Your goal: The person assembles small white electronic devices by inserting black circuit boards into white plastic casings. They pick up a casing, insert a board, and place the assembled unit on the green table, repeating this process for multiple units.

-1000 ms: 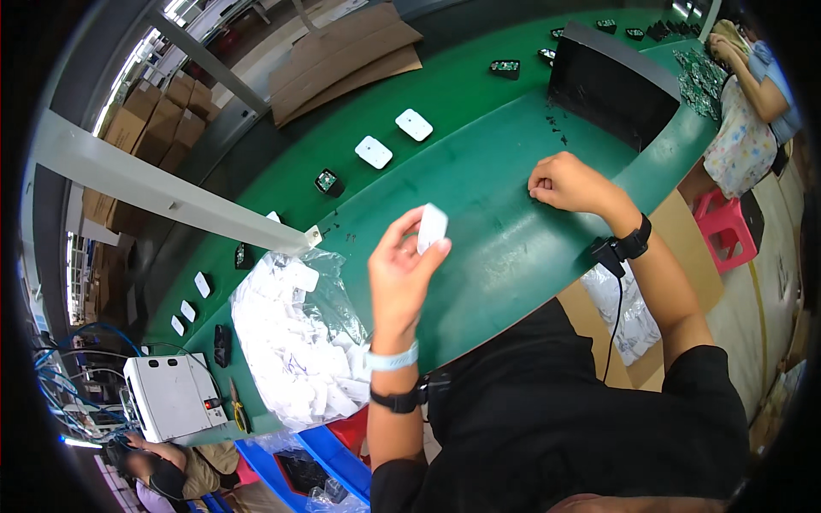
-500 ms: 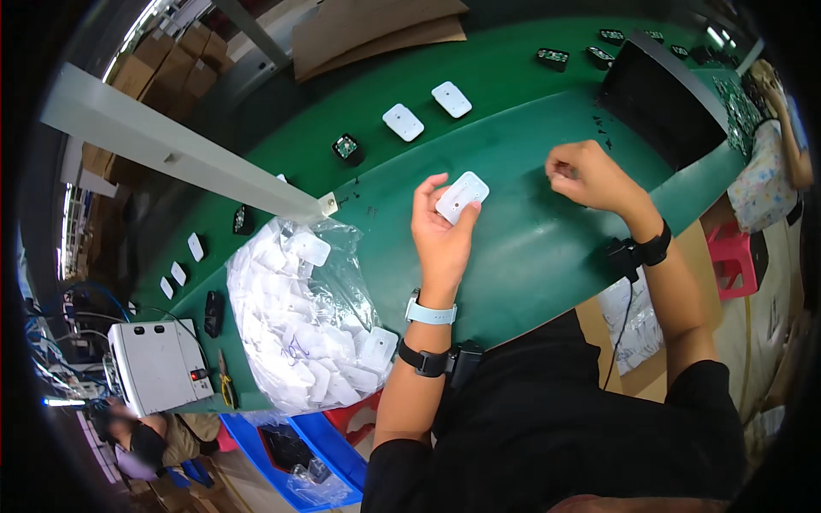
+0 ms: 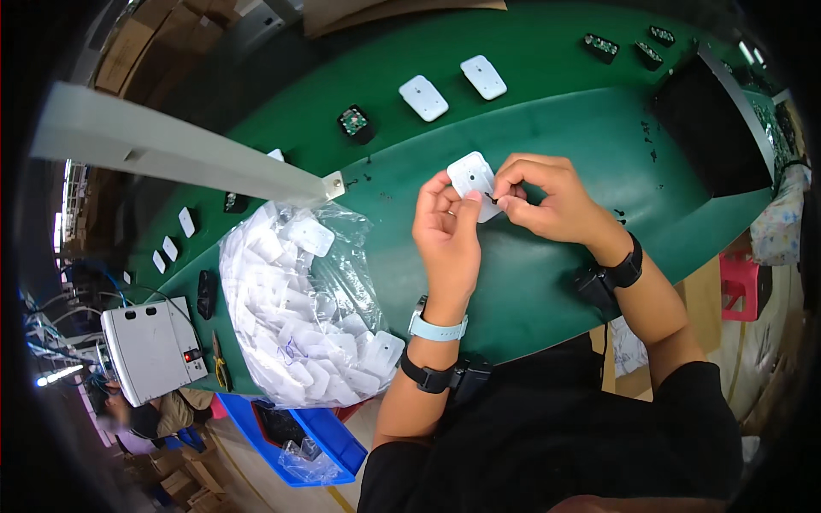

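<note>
My left hand [image 3: 451, 227] is closed on a white plastic cover [image 3: 469, 173], a rounded rectangle with small holes, held above the green table. Thumb and fingertips of my right hand [image 3: 552, 198] pinch a small black part [image 3: 492, 198] against the cover's right side. It is too small to tell its exact kind. Left of my hands, a clear plastic bag [image 3: 295, 299] bulges with many similar white covers. Beyond them lie two more white covers [image 3: 423, 98] and a black housing with a green circuit board [image 3: 354, 121].
A grey metal post [image 3: 188, 154] slants across the left. Black housings [image 3: 601, 47] stand at the far right by a large black bin [image 3: 714, 120]. Small black parts [image 3: 647, 137] lie scattered on the table. Pliers [image 3: 221, 363] rest beside a white box-shaped device [image 3: 154, 350]. A co-worker [image 3: 145, 419] is at lower left.
My right hand has moved left to the white cover, bringing a small black part against it. The cover has tilted in my left hand. The whole view has shifted slightly.
</note>
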